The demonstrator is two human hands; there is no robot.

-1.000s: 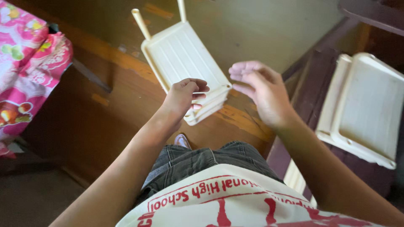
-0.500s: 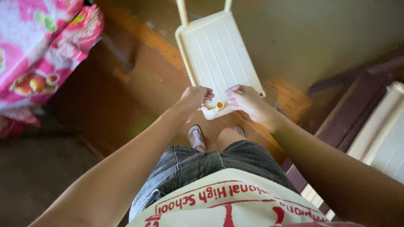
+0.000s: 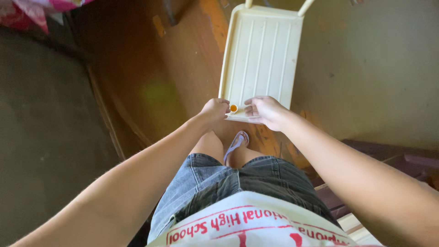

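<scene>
- Small orange-topped object (image 3: 233, 108), pinched at the near edge of the cream plastic chair (image 3: 261, 55), now held by the left hand rather than between both.
- Left hand (image 3: 215, 110) curled tight around it, fingers closed.
- Right hand (image 3: 264, 111) just beside, fingers loosely bent, resting on the chair edge, gripping nothing visible.
- Sandalled foot (image 3: 235, 144) below the chair.
- Chair closer and more upright in view than a moment ago.

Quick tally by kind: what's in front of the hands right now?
Cream plastic chair: 1
Small orange item between the left hand and right hand: 1
Purple sandal: 1
Pink floral fabric: 1
Total: 4
</scene>
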